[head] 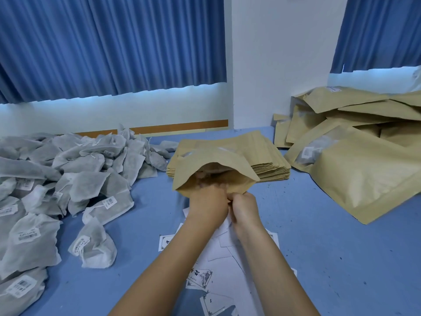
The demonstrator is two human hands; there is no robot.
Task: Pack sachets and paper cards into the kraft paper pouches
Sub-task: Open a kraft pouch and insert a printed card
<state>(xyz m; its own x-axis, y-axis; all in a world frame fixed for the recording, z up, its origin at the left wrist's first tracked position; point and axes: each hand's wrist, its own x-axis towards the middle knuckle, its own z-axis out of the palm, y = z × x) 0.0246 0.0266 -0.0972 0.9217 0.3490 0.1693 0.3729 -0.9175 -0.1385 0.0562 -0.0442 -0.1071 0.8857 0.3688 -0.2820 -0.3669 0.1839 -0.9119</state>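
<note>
Open pouch (214, 166) at 12 o'clock of both hands, mouth facing me. My left hand (206, 202) has its fingers inside the mouth, grip hidden, can't tell; my right hand (245, 209) pinches the near lip. Sachets (68, 179) at 9 o'clock, paper cards (199, 278) at 6, under my forearms.

Two hands are showing, the left hand (207, 202) and the right hand (245, 209), with one open pouch (205, 158). One stack of flat pouches (273, 166) is sitting behind. Sachets (86, 160), cards (200, 278) and filled pouches (355, 172) are overlapping beyond counting.
</note>
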